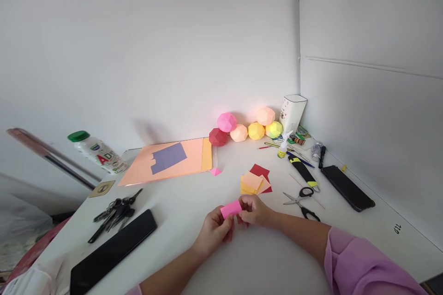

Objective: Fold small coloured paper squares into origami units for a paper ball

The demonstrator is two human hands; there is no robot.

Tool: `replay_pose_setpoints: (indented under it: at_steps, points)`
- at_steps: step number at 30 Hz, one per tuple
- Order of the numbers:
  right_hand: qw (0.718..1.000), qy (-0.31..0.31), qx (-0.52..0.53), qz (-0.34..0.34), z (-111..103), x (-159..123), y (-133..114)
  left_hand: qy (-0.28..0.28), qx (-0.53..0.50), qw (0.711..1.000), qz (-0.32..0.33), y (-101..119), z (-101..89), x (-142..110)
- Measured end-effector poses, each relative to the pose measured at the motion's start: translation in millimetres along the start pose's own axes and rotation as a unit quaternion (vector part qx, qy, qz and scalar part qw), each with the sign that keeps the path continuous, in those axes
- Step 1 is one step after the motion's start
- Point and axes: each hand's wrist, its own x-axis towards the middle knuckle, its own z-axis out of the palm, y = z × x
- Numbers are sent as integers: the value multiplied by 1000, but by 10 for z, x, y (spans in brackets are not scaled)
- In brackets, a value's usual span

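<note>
A small folded piece of bright pink paper (230, 209) is held up over the white table between both hands. My left hand (215, 230) pinches its left and lower side with thumb and fingers. At its right end, my right hand (254, 210) grips the edge, fingers closed. Just beyond the hands lie loose squares of peach paper (252, 179), yellow paper (245, 188) and dark red paper (260, 170), overlapping. A small folded pink paper piece (215, 172) rests farther back, near the large peach sheet.
Scissors (301, 202) lie partly spread at right, near a box cutter (304, 173), a glue bottle (282, 150) and a black phone case (348, 187). Faceted paper balls (256, 131) line the wall. Peach sheets (138, 166), keys (117, 209), a black slab (114, 251) and a white bottle (100, 152) occupy the left.
</note>
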Motion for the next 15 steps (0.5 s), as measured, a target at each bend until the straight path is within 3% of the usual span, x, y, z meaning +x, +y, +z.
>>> replay_pose_setpoints:
  at_steps: [15]
  points:
    - [998,5,57,-14,-23,4,20,4,-31,999,9,29,-7,13]
